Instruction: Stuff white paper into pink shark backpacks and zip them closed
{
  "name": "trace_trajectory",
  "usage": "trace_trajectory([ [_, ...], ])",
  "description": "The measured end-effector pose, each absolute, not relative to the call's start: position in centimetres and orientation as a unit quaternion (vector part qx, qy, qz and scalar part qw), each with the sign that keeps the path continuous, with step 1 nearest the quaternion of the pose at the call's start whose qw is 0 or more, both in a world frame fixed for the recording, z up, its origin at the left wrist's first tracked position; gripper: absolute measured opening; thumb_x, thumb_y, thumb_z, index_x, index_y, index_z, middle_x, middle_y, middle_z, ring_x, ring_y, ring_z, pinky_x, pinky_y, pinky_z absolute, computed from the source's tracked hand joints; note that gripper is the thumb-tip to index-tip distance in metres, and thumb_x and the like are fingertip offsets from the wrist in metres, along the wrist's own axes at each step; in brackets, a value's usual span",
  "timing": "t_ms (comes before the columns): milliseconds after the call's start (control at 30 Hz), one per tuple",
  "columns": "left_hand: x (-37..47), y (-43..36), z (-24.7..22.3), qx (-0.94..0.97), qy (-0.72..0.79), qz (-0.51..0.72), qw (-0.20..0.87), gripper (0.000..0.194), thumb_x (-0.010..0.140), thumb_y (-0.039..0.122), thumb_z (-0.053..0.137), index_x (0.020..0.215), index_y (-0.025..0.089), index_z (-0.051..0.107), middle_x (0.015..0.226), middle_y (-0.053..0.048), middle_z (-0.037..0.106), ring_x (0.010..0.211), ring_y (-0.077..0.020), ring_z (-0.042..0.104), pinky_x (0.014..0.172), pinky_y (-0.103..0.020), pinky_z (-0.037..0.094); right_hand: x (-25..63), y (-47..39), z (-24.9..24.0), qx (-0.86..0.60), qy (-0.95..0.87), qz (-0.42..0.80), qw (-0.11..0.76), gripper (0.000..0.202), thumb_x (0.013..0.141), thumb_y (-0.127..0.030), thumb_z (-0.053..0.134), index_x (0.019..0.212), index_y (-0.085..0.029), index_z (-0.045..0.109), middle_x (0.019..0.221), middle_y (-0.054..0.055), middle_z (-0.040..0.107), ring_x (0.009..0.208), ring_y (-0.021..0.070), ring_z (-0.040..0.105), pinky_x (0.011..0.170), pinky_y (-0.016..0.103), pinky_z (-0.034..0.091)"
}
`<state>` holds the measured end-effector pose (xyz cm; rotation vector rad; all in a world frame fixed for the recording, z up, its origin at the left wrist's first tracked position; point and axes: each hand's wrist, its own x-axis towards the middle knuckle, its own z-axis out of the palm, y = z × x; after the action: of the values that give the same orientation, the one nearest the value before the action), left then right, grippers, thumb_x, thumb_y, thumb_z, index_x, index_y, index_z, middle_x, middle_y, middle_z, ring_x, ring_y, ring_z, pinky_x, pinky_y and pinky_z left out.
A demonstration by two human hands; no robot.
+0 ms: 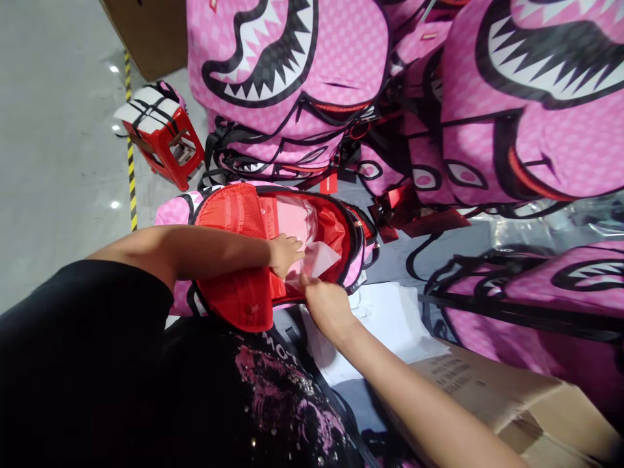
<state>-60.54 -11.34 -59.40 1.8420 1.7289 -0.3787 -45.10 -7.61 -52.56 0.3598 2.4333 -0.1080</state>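
An unzipped pink backpack (178,211) lies in front of me, its red-lined flap (229,286) folded back toward the left. Inside the red cavity is thin whitish tissue paper (322,259), partly crumpled. My left hand (286,255) reaches over the flap and presses down on the paper, fingers extended and apart. At the near rim of the opening, my right hand (327,309) is closed, thumb up, pinching the near edge of the tissue paper. Part of that grip is hidden by the hand itself.
Large pink backpacks with shark-mouth prints (341,45) stand behind the opened one; others (526,286) lie at right. White paper sheets (390,325) and a cardboard box (487,390) are near my right arm. A red stool (175,146) stands on the floor at left.
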Motion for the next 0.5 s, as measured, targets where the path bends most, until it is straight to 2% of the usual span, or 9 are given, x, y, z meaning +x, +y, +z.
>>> trace_trajectory([
  [67, -60.5, -11.1, -59.4, 0.683, 0.65, -0.142, 0.303, 0.083, 0.063, 0.041, 0.076, 0.14, 0.022, 0.05, 0.154, -0.016, 0.038, 0.138, -0.0358, 0.035, 0.11, -0.05, 0.035, -45.3, -7.2, -52.3, 0.103, 0.955, -0.077, 0.267, 0.044, 0.095, -0.004, 0.037, 0.133, -0.011, 0.057, 0.104, 0.018, 0.072, 0.095, 0.0254, 0.071, 0.075, 0.029, 0.049],
  [133, -60.4, -10.9, -59.5, 0.672, 0.654, -0.143, 0.317, 0.086, 0.059, 0.036, 0.078, 0.139, 0.024, 0.05, 0.156, -0.015, 0.037, 0.14, -0.0369, 0.032, 0.111, -0.052, 0.033, -45.5, -6.7, -53.0, 0.068, 0.953, -0.159, 0.247, 0.035, 0.095, -0.007, 0.041, 0.121, -0.016, 0.063, 0.108, 0.014, 0.072, 0.098, 0.0211, 0.069, 0.078, 0.025, 0.047],
  [233, -60.3, -10.8, -59.6, 0.66, 0.659, -0.153, 0.326, 0.094, 0.054, 0.033, 0.08, 0.142, 0.025, 0.048, 0.159, -0.013, 0.034, 0.144, -0.0382, 0.027, 0.111, -0.055, 0.032, -45.5, -5.9, -55.0, 0.079, 0.903, -0.234, 0.352, 0.028, 0.089, -0.005, 0.047, 0.101, -0.016, 0.07, 0.102, 0.011, 0.074, 0.094, 0.0196, 0.069, 0.077, 0.023, 0.046],
  [300, -60.3, -10.8, -59.8, 0.661, 0.657, -0.16, 0.324, 0.098, 0.052, 0.031, 0.081, 0.143, 0.025, 0.046, 0.161, -0.013, 0.032, 0.146, -0.0376, 0.025, 0.111, -0.055, 0.032, -45.1, -5.5, -56.5, 0.13, 0.881, -0.248, 0.382, 0.03, 0.082, -0.001, 0.049, 0.094, -0.017, 0.071, 0.096, 0.011, 0.075, 0.093, 0.0212, 0.069, 0.078, 0.025, 0.047],
  [433, -60.2, -10.7, -60.1, 0.66, 0.654, -0.176, 0.325, 0.102, 0.051, 0.037, 0.083, 0.145, 0.023, 0.044, 0.163, -0.014, 0.028, 0.149, -0.0364, 0.022, 0.113, -0.056, 0.03, -44.5, -5.5, -58.2, 0.208, 0.819, -0.463, 0.265, 0.041, 0.075, 0.001, 0.045, 0.1, -0.019, 0.071, 0.094, 0.003, 0.073, 0.087, 0.0148, 0.067, 0.079, 0.021, 0.048],
  [500, -60.2, -10.5, -60.2, 0.654, 0.658, -0.176, 0.33, 0.103, 0.05, 0.038, 0.084, 0.144, 0.026, 0.045, 0.163, -0.013, 0.028, 0.15, -0.0369, 0.02, 0.113, -0.057, 0.029, -44.7, -5.9, -58.6, 0.241, 0.768, -0.537, 0.253, 0.04, 0.073, 0.0, 0.045, 0.1, -0.017, 0.069, 0.087, 0.001, 0.071, 0.078, 0.0123, 0.063, 0.074, 0.02, 0.048],
])
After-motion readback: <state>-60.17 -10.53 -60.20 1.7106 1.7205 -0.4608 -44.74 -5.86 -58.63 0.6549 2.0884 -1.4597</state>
